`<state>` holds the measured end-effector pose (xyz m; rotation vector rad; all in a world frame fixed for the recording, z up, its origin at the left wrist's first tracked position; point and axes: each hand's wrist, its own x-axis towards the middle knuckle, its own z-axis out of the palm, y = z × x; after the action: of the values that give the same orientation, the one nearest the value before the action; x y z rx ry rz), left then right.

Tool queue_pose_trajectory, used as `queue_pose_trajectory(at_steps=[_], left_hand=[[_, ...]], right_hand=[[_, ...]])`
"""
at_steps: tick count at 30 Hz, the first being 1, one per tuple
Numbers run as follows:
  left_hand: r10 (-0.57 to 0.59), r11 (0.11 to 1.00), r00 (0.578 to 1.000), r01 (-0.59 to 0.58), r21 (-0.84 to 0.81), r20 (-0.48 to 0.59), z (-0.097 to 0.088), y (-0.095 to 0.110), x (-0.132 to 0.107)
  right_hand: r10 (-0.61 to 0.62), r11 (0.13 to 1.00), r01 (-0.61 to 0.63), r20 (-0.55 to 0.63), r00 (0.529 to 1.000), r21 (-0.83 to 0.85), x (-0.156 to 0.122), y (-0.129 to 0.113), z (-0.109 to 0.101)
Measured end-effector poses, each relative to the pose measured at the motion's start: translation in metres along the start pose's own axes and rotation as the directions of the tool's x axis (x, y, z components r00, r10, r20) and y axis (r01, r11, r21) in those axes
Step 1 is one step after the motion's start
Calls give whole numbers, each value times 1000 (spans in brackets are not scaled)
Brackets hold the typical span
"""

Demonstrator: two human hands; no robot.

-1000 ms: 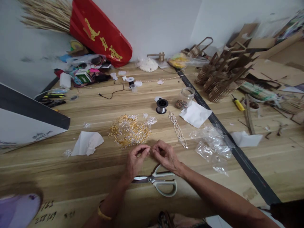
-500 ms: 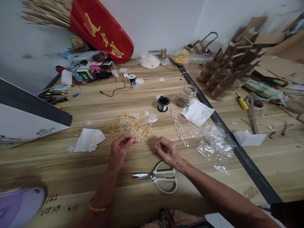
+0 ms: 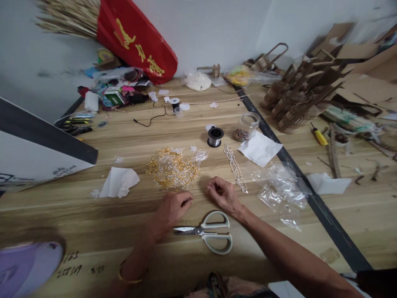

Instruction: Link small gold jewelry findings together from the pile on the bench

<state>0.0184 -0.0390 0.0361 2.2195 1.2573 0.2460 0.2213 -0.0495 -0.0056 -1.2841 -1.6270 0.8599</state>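
My left hand (image 3: 176, 205) is just in front of a pile of small gold and silver beads and findings (image 3: 173, 169), its fingers curled together. To its right, my right hand (image 3: 223, 195) rests low over the table with thumb and forefinger pinched. Whatever either hand holds is too small or hidden to make out. Scissors (image 3: 206, 231) with pale handles lie slightly open in front of both hands, blades pointing left. Behind the right hand are a silver chain (image 3: 235, 169) and a black spool of thin wire or line (image 3: 214, 136).
A glass jar with beads (image 3: 248, 126) stands by a white paper (image 3: 259, 148). Clear plastic bags (image 3: 281, 188) lie at right, another paper (image 3: 119, 183) at left. Small woven baskets (image 3: 288, 105) crowd the back right. A white box (image 3: 40, 153) stands at the left edge.
My left hand has moved right and nearer to me, away from the bead pile's edge, towards my right hand. The right hand stays pinched in nearly the same place. The view has shifted slightly.
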Motion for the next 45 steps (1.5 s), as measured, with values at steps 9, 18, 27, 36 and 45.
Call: queue_pose_trajectory(at_steps=[9,18,27,36,45], left_hand=[[94,878,989,-138,458,116,29,18,2],[115,933,975,-172,316,192,13,15,-5],[111,989,994,-111,101,11,-9,-7,-4],[44,909,999,-46,-413,-15,-9,-23,-17],[-248,932,956,192,-306,-156,-6,-38,-28]], right_hand=[[-82,996,81,-8,997,-37,0,9,2],[-93,995,93,1,996,-44,-1,9,-1],[-81,996,81,-16,997,-37,1,11,1],[-80,996,80,-21,997,-33,2,10,1],[-65,997,64,-7,998,-50,1,12,1]])
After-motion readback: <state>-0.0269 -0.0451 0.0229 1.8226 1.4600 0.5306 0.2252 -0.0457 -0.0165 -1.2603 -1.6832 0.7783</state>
